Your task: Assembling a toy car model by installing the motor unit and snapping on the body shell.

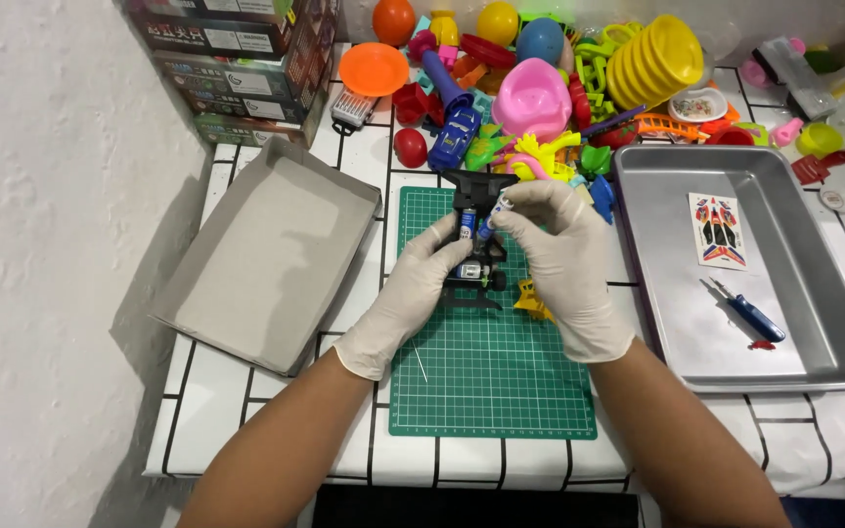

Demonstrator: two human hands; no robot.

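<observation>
**Colours on the bench**

White-gloved left hand (413, 293) and right hand (564, 264) grip a black toy car chassis (476, 200) over a green gridded cutting mat (491, 381). A silver metal tray (823, 323) carries a blue-handled screwdriver (753, 315).

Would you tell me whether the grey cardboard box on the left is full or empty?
Empty: the cardboard box lies open with only its bare grey bottom showing.
</observation>
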